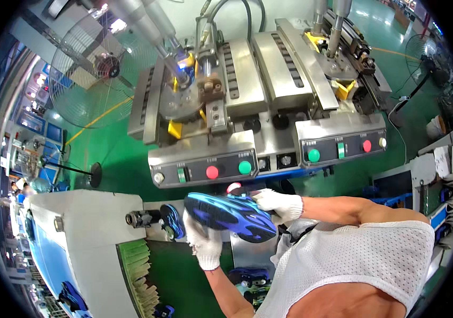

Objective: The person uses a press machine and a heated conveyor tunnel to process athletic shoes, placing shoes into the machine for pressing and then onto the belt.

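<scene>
A sports shoe (232, 214) with a blue, purple and black sole is held in front of me between both hands, its sole turned up toward my view. My left hand (203, 246), in a white knitted glove, supports it from below near its left end, with the fingertips partly hidden behind it. On the opposite end, my right hand (279, 205), gloved the same way, is closed around the shoe's upper side. Just left of my left hand is another blue and black shoe (172, 221), beside a dark cylindrical fitting (140, 218).
A steel two-station machine (242, 74) stands ahead, its left control panel (202, 168) and right control panel (340, 147) carrying coloured buttons. Further shoes (250, 276) lie below my hands. A blue conveyor belt (51, 259) runs at left, near green bristles (135, 270). A caged fan (96, 69) stands far left.
</scene>
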A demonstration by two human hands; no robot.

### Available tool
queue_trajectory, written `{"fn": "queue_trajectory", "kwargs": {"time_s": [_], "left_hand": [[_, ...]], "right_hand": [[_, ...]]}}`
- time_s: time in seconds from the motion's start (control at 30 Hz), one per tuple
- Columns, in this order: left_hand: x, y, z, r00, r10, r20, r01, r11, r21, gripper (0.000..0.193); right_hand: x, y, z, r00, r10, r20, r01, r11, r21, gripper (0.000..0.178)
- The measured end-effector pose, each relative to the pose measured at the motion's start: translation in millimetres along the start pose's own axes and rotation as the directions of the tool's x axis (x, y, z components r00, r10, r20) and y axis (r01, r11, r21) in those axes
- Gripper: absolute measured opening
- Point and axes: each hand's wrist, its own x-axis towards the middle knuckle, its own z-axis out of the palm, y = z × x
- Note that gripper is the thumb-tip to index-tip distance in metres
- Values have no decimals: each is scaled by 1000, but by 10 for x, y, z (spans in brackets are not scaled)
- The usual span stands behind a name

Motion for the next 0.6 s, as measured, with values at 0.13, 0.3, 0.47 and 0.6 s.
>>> {"fn": "queue_trajectory", "kwargs": {"time_s": [0.13,0.3,0.47,0.6], "left_hand": [[729,231,432,982,159,-99,-123,945,303,50],[1625,228,640,978,209,11,-169,756,632,44],[2603,0,665,959,233,163,-283,715,640,42],[3263,-207,797,909,256,329,-417,512,751,43]], "right_hand": [[-373,-706,-358,961,-275,-23,259,926,-275,53],[-495,-1480,-1069,721,-577,384,396,-111,-911,61],[-758,-1977,-25,818,-560,128,572,815,-92,88],[-735,-1927,-85,818,-532,218,525,846,94,91]]}}
